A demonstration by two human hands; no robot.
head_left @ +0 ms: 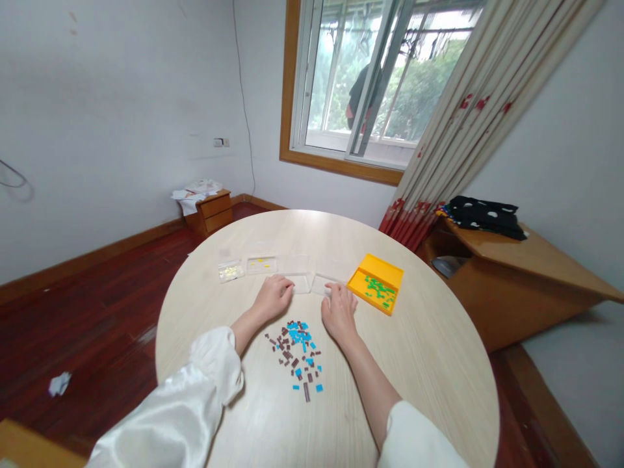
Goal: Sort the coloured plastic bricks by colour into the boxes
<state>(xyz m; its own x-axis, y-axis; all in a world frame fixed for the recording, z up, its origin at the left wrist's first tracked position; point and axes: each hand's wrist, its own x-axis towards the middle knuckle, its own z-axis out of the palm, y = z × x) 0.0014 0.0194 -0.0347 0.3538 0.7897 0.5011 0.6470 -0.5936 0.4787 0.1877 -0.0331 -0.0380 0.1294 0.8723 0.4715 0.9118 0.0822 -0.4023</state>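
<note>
My left hand (pixel 274 297) has its fingers curled at the left end of a clear plastic box (pixel 301 283), gripping its edge. My right hand (pixel 340 313) pinches the near edge of a second clear plastic box (pixel 319 283) with thumb and fingers. The two boxes lie side by side, almost touching. Between my forearms, nearer to me, is a loose pile of small building bricks, blue bricks (pixel 298 334) and brown bricks (pixel 287 355) mixed together.
An open yellow case (pixel 370 303) with small green bricks (pixel 380 290) lies right of my right hand. At the left are a clear box (pixel 262 264) holding a few yellow pieces and a small bag (pixel 231 272). A round table (pixel 419 364) carries everything.
</note>
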